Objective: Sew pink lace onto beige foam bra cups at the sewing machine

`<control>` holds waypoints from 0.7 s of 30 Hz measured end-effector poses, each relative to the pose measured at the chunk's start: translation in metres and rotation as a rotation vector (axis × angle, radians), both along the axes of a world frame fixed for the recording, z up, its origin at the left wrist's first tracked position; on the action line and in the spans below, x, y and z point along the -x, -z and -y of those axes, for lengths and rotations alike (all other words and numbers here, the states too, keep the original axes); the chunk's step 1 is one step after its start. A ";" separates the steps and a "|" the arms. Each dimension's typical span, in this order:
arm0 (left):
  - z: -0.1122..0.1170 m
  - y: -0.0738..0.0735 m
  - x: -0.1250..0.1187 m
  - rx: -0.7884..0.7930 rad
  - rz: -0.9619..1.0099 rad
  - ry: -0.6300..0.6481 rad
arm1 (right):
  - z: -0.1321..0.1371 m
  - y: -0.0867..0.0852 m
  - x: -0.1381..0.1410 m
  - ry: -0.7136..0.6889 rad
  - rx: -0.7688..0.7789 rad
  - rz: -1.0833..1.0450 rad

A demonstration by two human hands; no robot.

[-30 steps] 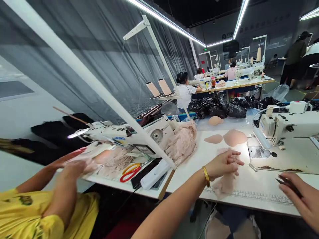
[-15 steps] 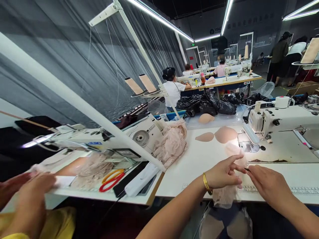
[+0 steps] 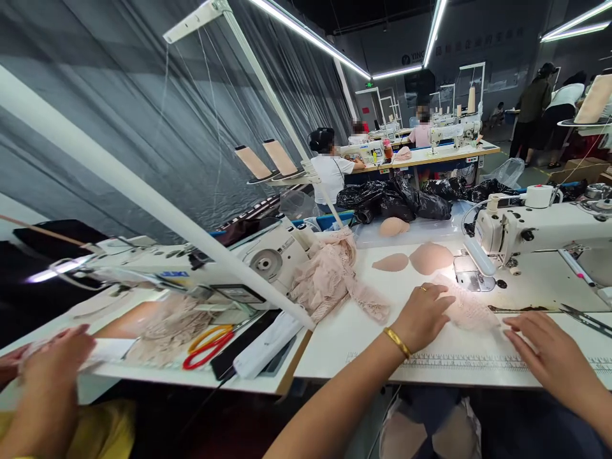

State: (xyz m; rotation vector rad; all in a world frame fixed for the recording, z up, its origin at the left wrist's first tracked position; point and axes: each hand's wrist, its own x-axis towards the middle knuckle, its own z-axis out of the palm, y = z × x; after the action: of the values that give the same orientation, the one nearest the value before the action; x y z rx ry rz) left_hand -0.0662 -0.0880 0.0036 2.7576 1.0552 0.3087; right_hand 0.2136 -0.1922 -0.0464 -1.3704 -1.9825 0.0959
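A sheer pink lace piece [image 3: 471, 311] lies on the sewing table in front of the machine's needle area. My left hand [image 3: 421, 319], with a gold bangle at the wrist, rests over the lace's left edge, its fingers stretched out. At the opposite end my right hand [image 3: 542, 341] pinches the lace's corner between thumb and fingertips. Dark metal scissors [image 3: 588, 320] lie beyond my right hand, untouched. Two beige cup pads, a larger one [image 3: 431, 258] and a smaller one [image 3: 391, 262], lie behind my left hand.
A white sewing machine [image 3: 549, 229] stands at the right. Bunched lace [image 3: 329, 274] lies left of my hands, its tail reaching across the table. Farther left, a co-worker's hand [image 3: 57, 357] handles fabric near red-and-yellow-handled scissors [image 3: 209, 347]. Black plastic bags [image 3: 396, 199] lie behind the table.
My hands have moved apart; the lace that hung over the front edge now lies spread on the table. Dark scissors now show at the right. A lace tail has come out from the bunch.
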 end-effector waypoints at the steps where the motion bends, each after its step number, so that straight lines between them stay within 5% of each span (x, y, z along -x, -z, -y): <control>1: -0.003 0.006 -0.010 0.003 -0.042 0.010 | 0.003 -0.003 0.016 -0.055 0.064 -0.082; 7: 0.008 -0.005 -0.026 -0.022 -0.095 0.018 | 0.000 -0.010 0.069 -0.137 0.668 -0.670; 12: 0.063 -0.019 -0.016 0.176 0.240 0.324 | -0.021 -0.025 0.072 -0.114 0.736 -0.967; 14: 0.072 -0.024 -0.007 0.264 0.492 0.242 | -0.023 -0.037 0.068 -0.207 0.757 -0.881; 16: 0.067 -0.026 0.001 0.357 0.745 0.004 | -0.023 -0.051 0.062 -0.361 0.807 -0.754; 18: 0.055 -0.023 0.005 0.663 0.914 -0.120 | -0.022 -0.064 0.057 -0.490 0.863 -0.661; 21: 0.042 -0.008 0.001 1.283 0.973 -0.096 | -0.024 -0.072 0.051 -0.534 0.927 -0.621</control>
State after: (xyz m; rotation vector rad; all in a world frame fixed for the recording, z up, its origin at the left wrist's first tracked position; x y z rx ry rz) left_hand -0.0672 -0.1303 0.0115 1.1636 0.6728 0.6032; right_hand 0.1623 -0.1682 0.0259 -1.0336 -1.7176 1.6338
